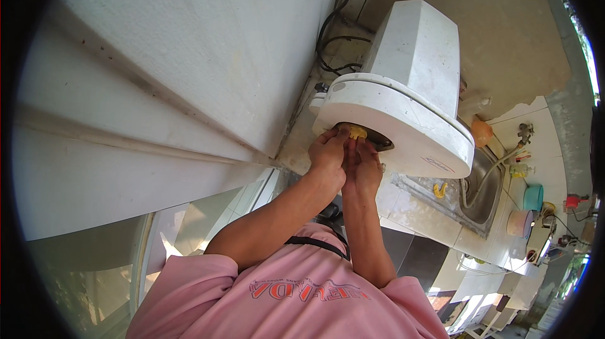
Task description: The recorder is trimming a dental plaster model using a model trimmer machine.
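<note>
A white machine (384, 102) with a rounded front and a tall boxy housing stands before me, with a dark opening (380, 140) low in its face. Both my hands are raised to this opening. My left hand (329, 151) has its fingers bent and pressed together at the near edge of a soft yellow piece (357, 132). Close beside it, my right hand (364, 165) pinches at the underside of the same piece. The fingertips partly cover the piece, whose kind I cannot make out.
Another yellow piece (440, 190) lies on the tiled counter beside a metal sink (485, 181) with a hose. An orange bag (481, 132), a teal tub (533, 198) and a pinkish tub (520, 223) stand around the sink. Black cables (324, 36) run behind the machine; a white panel (189, 55) rises at left.
</note>
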Action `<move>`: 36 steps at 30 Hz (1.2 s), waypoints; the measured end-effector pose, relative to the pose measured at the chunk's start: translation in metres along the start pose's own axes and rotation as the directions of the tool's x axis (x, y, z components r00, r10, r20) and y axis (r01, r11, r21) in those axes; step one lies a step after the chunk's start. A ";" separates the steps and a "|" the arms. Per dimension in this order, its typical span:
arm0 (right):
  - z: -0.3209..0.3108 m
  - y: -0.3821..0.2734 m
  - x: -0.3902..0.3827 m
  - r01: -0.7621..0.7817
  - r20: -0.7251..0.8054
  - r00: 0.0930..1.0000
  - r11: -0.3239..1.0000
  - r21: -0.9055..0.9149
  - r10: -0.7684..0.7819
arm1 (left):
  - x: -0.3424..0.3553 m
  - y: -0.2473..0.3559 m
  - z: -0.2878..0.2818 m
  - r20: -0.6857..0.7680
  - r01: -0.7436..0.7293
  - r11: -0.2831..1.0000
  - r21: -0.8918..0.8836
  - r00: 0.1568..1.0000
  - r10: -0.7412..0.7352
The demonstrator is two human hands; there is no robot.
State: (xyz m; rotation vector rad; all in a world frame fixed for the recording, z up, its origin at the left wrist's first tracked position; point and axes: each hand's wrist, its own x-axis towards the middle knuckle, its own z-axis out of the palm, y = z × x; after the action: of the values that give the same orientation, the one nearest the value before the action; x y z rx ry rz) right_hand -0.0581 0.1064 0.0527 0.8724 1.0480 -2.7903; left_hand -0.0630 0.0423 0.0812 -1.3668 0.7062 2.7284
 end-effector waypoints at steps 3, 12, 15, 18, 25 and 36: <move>0.002 -0.002 -0.001 0.001 -0.008 1.000 1.000 0.008 -0.001 | 0.003 -0.001 -0.001 0.002 0.004 1.000 0.001 1.000 -0.004; -0.003 -0.016 -0.025 0.027 0.122 0.992 0.997 -0.074 -0.017 | -0.018 0.003 -0.023 0.264 -0.091 0.987 0.131 0.963 0.053; -0.003 -0.017 -0.028 0.026 0.145 0.989 0.997 -0.077 -0.015 | -0.017 0.000 -0.027 0.327 -0.125 0.988 0.092 0.941 0.088; -0.007 -0.016 -0.022 0.009 0.149 0.989 0.997 -0.071 0.002 | -0.014 0.001 -0.023 0.293 -0.108 0.990 0.096 0.953 0.075; -0.007 -0.012 -0.012 0.005 0.115 0.993 1.000 -0.019 -0.002 | 0.000 0.001 -0.010 0.119 -0.010 0.993 0.118 0.993 -0.004; -0.009 -0.007 -0.001 -0.054 0.072 0.996 0.997 0.053 0.050 | 0.011 -0.001 -0.004 0.071 0.086 0.996 -0.011 0.994 -0.085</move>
State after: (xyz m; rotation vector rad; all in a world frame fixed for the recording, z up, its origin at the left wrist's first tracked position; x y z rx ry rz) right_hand -0.0545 0.1173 0.0511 0.7874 0.9287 -2.7966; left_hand -0.0660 0.0397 0.0703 -1.2649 0.6109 2.7050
